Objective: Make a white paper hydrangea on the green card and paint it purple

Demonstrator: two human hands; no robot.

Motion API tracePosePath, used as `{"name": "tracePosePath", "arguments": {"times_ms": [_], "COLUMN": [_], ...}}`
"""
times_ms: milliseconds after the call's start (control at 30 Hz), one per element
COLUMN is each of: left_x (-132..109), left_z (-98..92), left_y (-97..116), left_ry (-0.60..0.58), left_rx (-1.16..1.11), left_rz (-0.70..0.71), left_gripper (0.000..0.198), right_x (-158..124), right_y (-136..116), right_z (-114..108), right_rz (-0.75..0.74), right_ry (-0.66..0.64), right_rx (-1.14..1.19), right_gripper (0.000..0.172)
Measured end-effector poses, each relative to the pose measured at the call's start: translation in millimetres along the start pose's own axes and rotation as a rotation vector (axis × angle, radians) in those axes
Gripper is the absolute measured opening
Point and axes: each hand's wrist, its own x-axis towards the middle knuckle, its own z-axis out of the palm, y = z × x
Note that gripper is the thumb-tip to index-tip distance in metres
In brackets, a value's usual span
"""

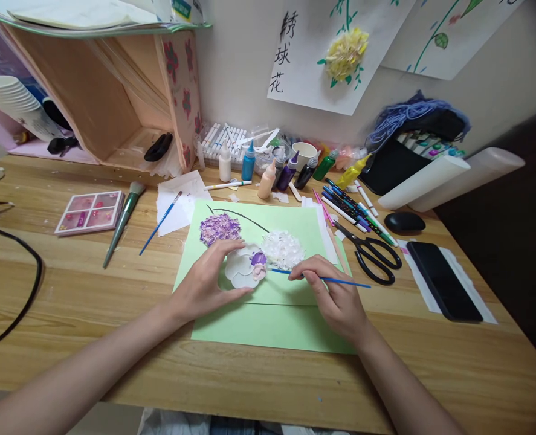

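Gripping one white palette (244, 267) in the left hand (202, 275), thumb and fingers spread in a wide C around the rim. Pinching one thin blue brush (349, 282) in the right hand (335, 296), thumb and fingertips closed on the handle, tip just beside the palette's right edge. Loaded in the palette: two dabs of paint (259, 260), one purple, one pale pink. Positioned over green paper (268, 329); cannot tell if raised or resting. Placed on that paper: two flower clusters, one white (283, 249), one purple (220, 229). Lying rightward on the bench (258, 380): one phone (444, 281), one pair of scissors (362, 244), one mouse (404, 222). Lying leftward: one thick brush (123, 219), one further thin brush (161, 223), one four-compartment box (89, 209). Arranged behind: at least seven paint bottles (287, 174). Mounted on the wall (235, 78): two drawing sheets (313, 78), one bearing one yellow flower (347, 54).
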Motion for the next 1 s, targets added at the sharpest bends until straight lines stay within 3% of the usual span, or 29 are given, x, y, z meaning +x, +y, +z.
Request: {"name": "tracePosePath", "arguments": {"times_ms": [633, 733, 1000], "left_x": [-0.1, 0.1, 1.1], "left_z": [-1.7, -1.7, -1.3], "left_y": [-0.1, -0.1, -1.4], "left_ry": [-0.009, -0.015, -0.017], "left_rx": [-0.022, -0.028, -0.024], "left_rz": [-0.005, -0.009, -0.001], "left_gripper": [0.060, 0.059, 0.060], "right_x": [0.1, 0.4, 1.0], "right_y": [-0.1, -0.3, 0.3], "right_z": [-5.7, -5.1, -3.8], "right_rz": [0.040, 0.056, 0.008], "right_ry": [-0.040, 0.008, -0.004], "right_rx": [0.038, 0.014, 0.004], "right_gripper": [0.028, 0.027, 0.025]}}
